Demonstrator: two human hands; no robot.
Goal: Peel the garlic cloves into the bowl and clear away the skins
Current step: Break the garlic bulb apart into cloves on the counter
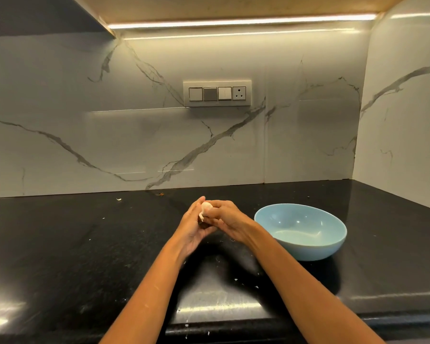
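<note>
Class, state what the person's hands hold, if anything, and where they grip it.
Both hands, left hand and right hand, pinch a small white papery garlic piece between their fingertips; the exact grip points are hidden.

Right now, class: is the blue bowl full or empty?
Empty: the blue bowl's inside shows only bare glaze, no cloves.

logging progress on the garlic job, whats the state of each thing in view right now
garlic: held above the counter between both hands, papery skin partly loose
left hand: curled round the garlic
right hand: fingers pinching the garlic
bowl: upright on the counter, right of the hands, no cloves visible inside
counter: scattered with small skin flecks
</note>
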